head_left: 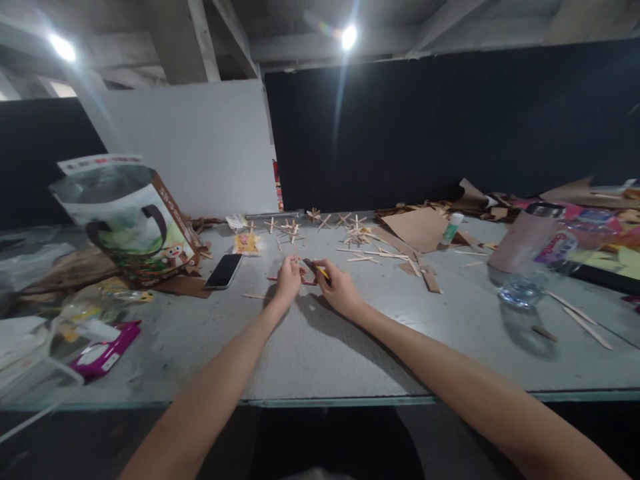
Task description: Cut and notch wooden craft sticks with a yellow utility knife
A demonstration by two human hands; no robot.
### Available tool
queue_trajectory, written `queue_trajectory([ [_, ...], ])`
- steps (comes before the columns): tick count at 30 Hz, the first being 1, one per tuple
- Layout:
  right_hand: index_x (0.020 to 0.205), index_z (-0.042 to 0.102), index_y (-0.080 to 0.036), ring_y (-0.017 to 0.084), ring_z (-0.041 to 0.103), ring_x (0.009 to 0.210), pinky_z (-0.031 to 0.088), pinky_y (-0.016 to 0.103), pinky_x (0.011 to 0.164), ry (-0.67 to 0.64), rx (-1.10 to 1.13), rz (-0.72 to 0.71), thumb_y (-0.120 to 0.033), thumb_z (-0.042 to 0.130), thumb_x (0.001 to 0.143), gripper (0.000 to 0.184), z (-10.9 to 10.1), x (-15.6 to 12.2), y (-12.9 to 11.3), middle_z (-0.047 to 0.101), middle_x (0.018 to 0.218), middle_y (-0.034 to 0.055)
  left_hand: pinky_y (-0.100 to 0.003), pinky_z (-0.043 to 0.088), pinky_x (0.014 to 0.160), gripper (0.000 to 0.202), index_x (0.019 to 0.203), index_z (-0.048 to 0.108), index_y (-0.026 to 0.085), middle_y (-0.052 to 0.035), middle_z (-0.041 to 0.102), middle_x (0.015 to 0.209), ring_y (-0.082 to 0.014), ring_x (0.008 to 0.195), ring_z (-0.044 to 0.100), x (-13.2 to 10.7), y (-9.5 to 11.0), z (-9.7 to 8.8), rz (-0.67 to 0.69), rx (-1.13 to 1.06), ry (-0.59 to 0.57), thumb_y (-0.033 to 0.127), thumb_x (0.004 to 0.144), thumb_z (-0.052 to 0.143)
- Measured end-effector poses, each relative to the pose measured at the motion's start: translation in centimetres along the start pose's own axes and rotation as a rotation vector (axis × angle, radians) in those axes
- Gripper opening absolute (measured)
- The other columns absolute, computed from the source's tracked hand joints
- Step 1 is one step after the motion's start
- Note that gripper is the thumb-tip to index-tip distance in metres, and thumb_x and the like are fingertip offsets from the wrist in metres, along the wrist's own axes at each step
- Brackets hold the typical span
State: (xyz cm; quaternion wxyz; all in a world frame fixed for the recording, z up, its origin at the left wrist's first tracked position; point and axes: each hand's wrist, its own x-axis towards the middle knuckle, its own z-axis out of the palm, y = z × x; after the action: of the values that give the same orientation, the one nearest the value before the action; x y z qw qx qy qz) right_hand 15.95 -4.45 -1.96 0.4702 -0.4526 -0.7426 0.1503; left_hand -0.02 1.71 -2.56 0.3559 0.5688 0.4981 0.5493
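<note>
My right hand [341, 288] is closed round a yellow and black utility knife [324, 272], its tip pointing toward my other hand. In my left hand [288, 280] the fingers pinch a short wooden stick [295, 253] standing roughly upright. A thin red object [309, 283] lies on the table between and under the hands; its kind is unclear. Beyond them are several star-like clusters of crossed wooden sticks [357, 231]. Loose wooden sticks [385, 254] lie to the right of these, and a single stick [254, 296] rests left of my left hand.
Left, a smartphone [224, 271], a yellow packet [247, 245], a large open bag [135, 227] and a purple object [107, 353]. Right, cardboard [417, 228], a glue stick [452, 229], a pink bottle [525, 237] and a clear plastic bottle [523, 291]. The table's edge [340, 402] runs in front.
</note>
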Motion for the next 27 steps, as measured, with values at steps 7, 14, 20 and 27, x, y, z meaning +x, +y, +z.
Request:
queue_trajectory([
  [7, 0.126, 0.066, -0.019, 0.022, 0.075, 0.075, 0.051, 0.027, 0.071, -0.025, -0.015, 0.007, -0.026, 0.049, 0.102, 0.031, 0.0, -0.1, -0.1, 0.081, 0.092, 0.0087, -0.019, 0.049, 0.05, 0.016, 0.101, 0.052, 0.023, 0.0059, 0.067, 0.069, -0.0112, 0.047, 0.063, -0.2, -0.1, 0.4, -0.01, 0.002, -0.032, 0.013, 0.092, 0.061],
  [14, 0.124, 0.065, -0.021, 0.022, 0.076, 0.083, 0.051, 0.027, 0.073, -0.037, -0.036, 0.012, -0.027, 0.049, 0.103, 0.027, 0.2, -0.1, 0.2, 0.082, 0.101, 0.0095, -0.019, 0.053, 0.05, 0.021, 0.104, 0.054, 0.021, 0.0049, 0.072, 0.067, -0.0131, 0.05, 0.07, -0.7, 0.3, 0.4, 0.0, -0.031, -0.057, 0.013, 0.088, 0.066],
  [20, 0.124, 0.065, -0.022, 0.022, 0.076, 0.082, 0.05, 0.027, 0.071, -0.041, -0.058, 0.026, -0.027, 0.05, 0.104, 0.026, 0.5, -0.1, 0.6, 0.082, 0.102, 0.0098, -0.018, 0.053, 0.048, 0.022, 0.099, 0.056, 0.021, 0.0063, 0.07, 0.062, -0.0141, 0.049, 0.071, -1.0, 0.6, 0.4, 0.023, -0.055, -0.072, 0.013, 0.085, 0.07],
  [27, 0.123, 0.065, -0.021, 0.023, 0.077, 0.086, 0.05, 0.028, 0.074, -0.044, -0.068, 0.042, -0.025, 0.049, 0.104, 0.025, 0.5, 0.0, 0.7, 0.082, 0.106, 0.0112, -0.019, 0.053, 0.049, 0.02, 0.098, 0.055, 0.021, 0.0063, 0.069, 0.06, -0.0145, 0.049, 0.07, -0.9, 0.5, 0.5, 0.024, -0.05, -0.08, 0.011, 0.087, 0.069],
])
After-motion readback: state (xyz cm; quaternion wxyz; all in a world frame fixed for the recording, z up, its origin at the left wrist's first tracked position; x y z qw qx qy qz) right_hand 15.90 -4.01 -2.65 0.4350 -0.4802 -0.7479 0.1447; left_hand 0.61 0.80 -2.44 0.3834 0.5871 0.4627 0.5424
